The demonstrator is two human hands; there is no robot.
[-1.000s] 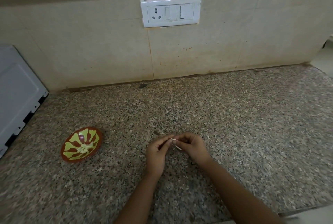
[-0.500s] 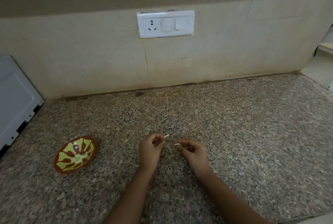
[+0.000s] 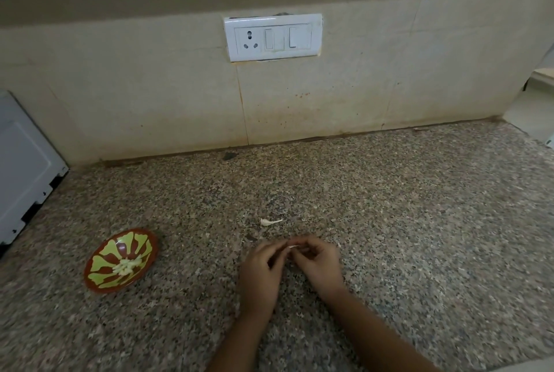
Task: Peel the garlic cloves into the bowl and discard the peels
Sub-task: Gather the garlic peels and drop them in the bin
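My left hand and my right hand meet fingertip to fingertip low over the granite counter. Between the fingertips they pinch a small white garlic clove, mostly hidden by the fingers. A loose white peel lies on the counter just beyond the hands. To the left sits a small red-brown bowl with a yellow-green pattern, and several peeled garlic cloves are heaped in its middle.
The speckled granite counter runs back to a tiled wall with a white socket and switch plate. A white appliance stands at the left edge. A dark speck lies at the wall's foot.
The hands pulled apart, each with a white piece, then came back together on the clove. A peel now lies on the counter beyond them. The view tilted.
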